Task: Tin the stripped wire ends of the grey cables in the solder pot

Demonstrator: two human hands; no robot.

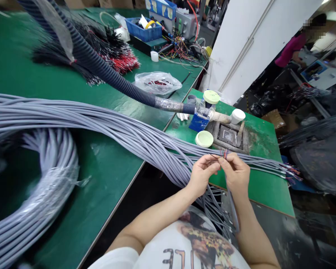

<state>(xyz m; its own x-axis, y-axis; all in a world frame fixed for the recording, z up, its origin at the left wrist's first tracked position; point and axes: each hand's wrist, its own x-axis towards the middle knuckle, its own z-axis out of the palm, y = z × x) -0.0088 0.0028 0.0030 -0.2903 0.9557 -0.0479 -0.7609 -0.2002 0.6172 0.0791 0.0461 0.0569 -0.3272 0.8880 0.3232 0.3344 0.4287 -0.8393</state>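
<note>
My right hand (pixel 237 175) is closed around the end of a grey cable (pixel 233 209), whose sheath hangs down below it. Thin coloured wires (pixel 224 152) fan out above the fingers. Close beside it, my left hand (pixel 204 172) pinches one dark thin wire (pixel 214 155) from that end. Behind both hands runs a thick bundle of grey cables (pixel 145 134), stretching from the left table to the right. Its stripped ends (pixel 292 172) show several coloured wires at the right side of the green board.
A ribbed hose (pixel 112 80) arches over the table to a blue box (pixel 198 122) by a square solder pot (pixel 229 135). Round tubs (pixel 204 139) stand near it. A wrapped cable coil (pixel 49 186) lies left. A person (pixel 289 50) is at the far right.
</note>
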